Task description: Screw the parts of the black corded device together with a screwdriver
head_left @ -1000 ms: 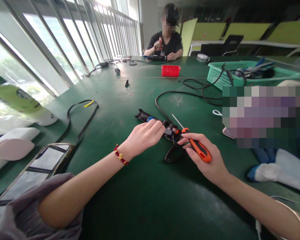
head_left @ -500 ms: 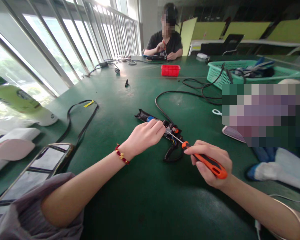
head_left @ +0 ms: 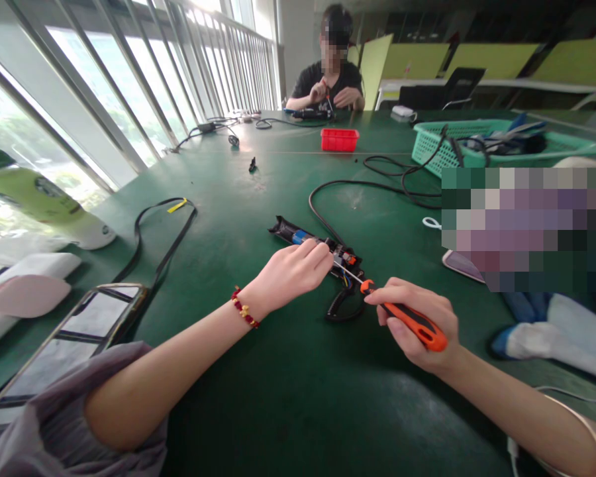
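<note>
An orange and black screwdriver (head_left: 414, 323) is gripped in my right hand (head_left: 430, 315), its thin shaft pointing up and left. Its tip reaches into an opened black power tool (head_left: 288, 230) lying on the green table. Inside the tool a blue part, coloured wires and an orange-red piece show, and a curved black handle (head_left: 342, 306) hangs toward me. My left hand (head_left: 300, 268) is closed over the tool's middle, fingers bent down by the screwdriver tip. What those fingertips pinch, if anything, is hidden behind the hand.
A black cable (head_left: 322, 185) runs from the tool toward a green basket (head_left: 427, 149). Beyond stand a red box (head_left: 338, 140) and a small black part (head_left: 252, 164). A phone (head_left: 87, 324) with a strap and a bottle (head_left: 44, 199) lie left. Another person (head_left: 328, 86) works opposite.
My left hand has shifted very slightly to the right over the tool. The screwdriver handle has moved a touch left. Across the table, the other person's one hand has lifted.
</note>
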Available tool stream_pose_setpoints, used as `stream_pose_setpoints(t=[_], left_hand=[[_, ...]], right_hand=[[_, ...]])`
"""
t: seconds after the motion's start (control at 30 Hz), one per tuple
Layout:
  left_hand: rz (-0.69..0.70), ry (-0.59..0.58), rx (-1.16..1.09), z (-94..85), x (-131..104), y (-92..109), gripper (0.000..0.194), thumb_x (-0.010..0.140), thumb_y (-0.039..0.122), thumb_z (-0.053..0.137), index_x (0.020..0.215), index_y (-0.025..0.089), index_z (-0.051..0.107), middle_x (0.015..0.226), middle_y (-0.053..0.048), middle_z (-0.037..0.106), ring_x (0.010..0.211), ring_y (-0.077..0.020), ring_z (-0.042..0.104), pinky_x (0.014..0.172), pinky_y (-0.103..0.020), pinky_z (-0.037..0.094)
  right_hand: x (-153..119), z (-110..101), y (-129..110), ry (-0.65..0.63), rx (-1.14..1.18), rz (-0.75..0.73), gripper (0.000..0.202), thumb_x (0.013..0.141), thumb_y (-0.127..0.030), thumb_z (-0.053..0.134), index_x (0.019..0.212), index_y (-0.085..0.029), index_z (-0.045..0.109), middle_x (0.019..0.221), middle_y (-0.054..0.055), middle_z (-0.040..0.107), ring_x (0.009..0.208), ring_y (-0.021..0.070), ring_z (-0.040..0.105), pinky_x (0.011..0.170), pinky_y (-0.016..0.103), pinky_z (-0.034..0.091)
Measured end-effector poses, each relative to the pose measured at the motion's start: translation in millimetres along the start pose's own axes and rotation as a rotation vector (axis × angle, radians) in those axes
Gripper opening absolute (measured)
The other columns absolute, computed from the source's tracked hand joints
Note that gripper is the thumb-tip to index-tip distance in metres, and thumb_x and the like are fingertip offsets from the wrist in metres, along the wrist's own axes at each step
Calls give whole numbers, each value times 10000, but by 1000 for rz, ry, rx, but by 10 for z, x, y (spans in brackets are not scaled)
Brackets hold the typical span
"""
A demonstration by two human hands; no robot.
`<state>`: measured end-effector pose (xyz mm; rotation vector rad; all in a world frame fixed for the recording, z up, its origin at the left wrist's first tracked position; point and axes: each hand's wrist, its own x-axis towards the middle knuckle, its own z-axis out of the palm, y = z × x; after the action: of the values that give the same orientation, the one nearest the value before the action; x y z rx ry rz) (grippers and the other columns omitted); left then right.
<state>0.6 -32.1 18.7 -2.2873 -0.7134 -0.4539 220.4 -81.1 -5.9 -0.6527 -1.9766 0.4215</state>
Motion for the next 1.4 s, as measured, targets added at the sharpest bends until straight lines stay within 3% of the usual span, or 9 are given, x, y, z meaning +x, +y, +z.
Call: stream_pose_setpoints(t=[0.2,0.43,0.63,0.9,1.1,1.27,1.4], left_hand=[[-30,-38,-57,76,-57,-4,203,923,139,388,939,131,590,863,-38,625,772,-136,585,570,-232,464],[-124,-108,-137,89,-87,16,191,915,175,403,973,151,583,868,-38,606,768,-142,574,584,-241,480],[-143,-119,-157,120,-119,42,197,908,165,413,1029,154,567,877,-34,606,758,-143,578,584,-240,487],[-195,-126,-154,156,-116,9,169,906,162,408,980,158,560,907,-46,620,812,-155,585,625,-242,493],[-450,-166,-254,236,-158,-83,175,885,172,439,1009,176,563,981,-47,642,880,-164,608,614,-230,487],[-611,-52,-434,278,-177,-102,164,860,204,503,1012,188,563,897,-17,651,797,-136,613,655,-232,481],[-606,96,-597,301,-131,-76,103,876,222,496,915,182,584,869,-11,650,827,-120,607,746,-240,487]], right_hand=[[-14,-12,-14,13,-31,-19,178,790,-163,500,934,-177,604,619,5,541,514,126,461,491,274,383],[-12,-65,35,145,-190,-113,153,762,-181,483,853,-202,604,604,17,538,533,150,484,507,297,377],[26,-69,12,56,-210,-214,158,730,-188,485,852,-202,585,550,-7,500,482,140,457,476,295,360],[38,-50,35,6,-140,-64,140,764,-139,515,863,-183,605,630,17,575,582,153,544,543,287,438],[87,15,35,-156,-100,124,193,789,-133,532,965,-203,570,802,29,635,772,164,594,719,313,498],[69,7,21,-60,-106,120,166,797,-125,510,938,-195,564,730,15,588,648,140,555,605,283,472],[51,2,34,-31,-86,140,157,804,-122,516,938,-186,568,722,10,578,612,126,538,579,270,454]])
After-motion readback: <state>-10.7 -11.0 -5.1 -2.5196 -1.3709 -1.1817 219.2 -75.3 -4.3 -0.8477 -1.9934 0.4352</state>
